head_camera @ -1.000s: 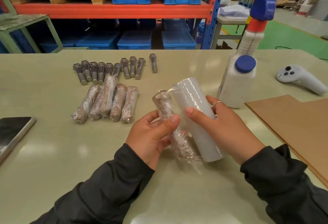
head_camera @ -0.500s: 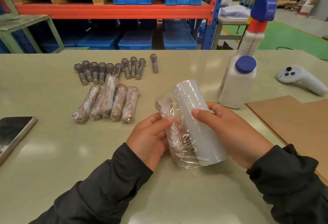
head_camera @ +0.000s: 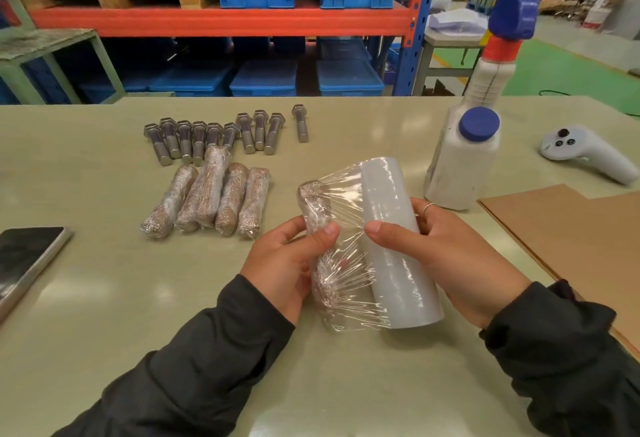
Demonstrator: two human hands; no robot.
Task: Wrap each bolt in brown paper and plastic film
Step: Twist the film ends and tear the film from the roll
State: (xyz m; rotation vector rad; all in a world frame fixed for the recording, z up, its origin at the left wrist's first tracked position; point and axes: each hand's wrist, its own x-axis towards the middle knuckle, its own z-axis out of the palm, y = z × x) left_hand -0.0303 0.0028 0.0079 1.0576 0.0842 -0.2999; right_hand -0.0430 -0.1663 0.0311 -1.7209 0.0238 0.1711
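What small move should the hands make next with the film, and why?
Probably turn the bolt in the left hand once more, so the stretched film winds on. The right hand holds the roll apart from it, and the film joins both, uncut.

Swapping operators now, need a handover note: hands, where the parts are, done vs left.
Left hand grips the paper-wrapped bolt, mid-wrap.
Right hand holds the film roll; film is stretched from the roll onto that bolt.
Done: four wrapped bolts lie side by side on the table.
Left: finish and cut this wrap, then the ten bare bolts in the row behind.
Brown paper sheets lie at the right.
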